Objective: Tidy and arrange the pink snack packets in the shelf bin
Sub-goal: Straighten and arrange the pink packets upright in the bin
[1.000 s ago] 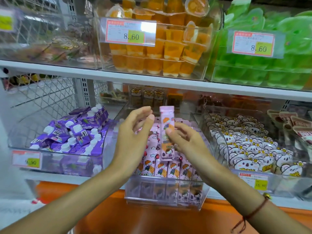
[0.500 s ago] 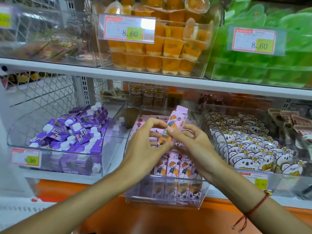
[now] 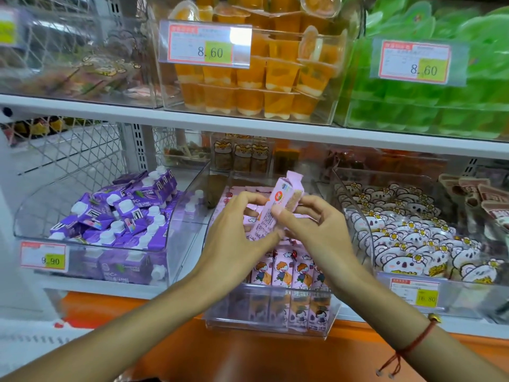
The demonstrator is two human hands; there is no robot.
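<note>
A long pink snack packet tilts up to the right above the clear shelf bin on the lower shelf. My left hand and my right hand both pinch its lower half, fingertips meeting around it. Its back, with small print, faces me. Below my hands, a row of pink packets with a cartoon child stands upright at the bin's front. More pink packets lie flat further back, partly hidden by my hands.
A clear bin of purple cartons sits to the left, a bin of koala-face packets to the right. Orange jelly cups and green packs fill the shelf above. An orange panel runs below the shelf edge.
The packet stood upright in my right hand alone with my left hand open. Both hands now pinch it, it has tilted right and turned its back toward me.
</note>
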